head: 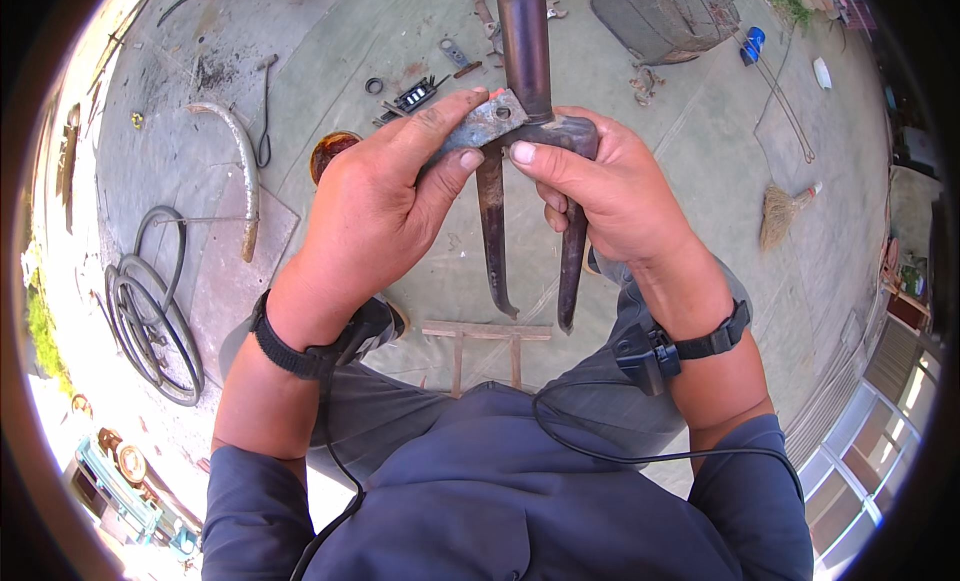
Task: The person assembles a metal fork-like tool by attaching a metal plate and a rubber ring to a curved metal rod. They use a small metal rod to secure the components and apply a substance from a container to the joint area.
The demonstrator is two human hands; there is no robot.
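Note:
My right hand [611, 176] grips the crown of a dark steel two-pronged fork [525, 48], its thumb on the near face. The fork's thick tube rises out of the top of the view, and its two tapered prongs point towards me. In my left hand [390, 183] is a flat grey metal plate [487, 120] with a round hole near its end, pinched between thumb and fingers. The plate's end lies against the crown beside the base of the tube; my fingers hide its other end. A spot of orange-red shows behind the plate's upper edge.
A low wooden stool [486, 330] stands between my legs. On the floor are a coiled black hose [150, 311], a curved metal strip [246, 168], a round tin [326, 150], a wire basket [671, 18], a straw hand broom [781, 213] and a blue can [752, 45].

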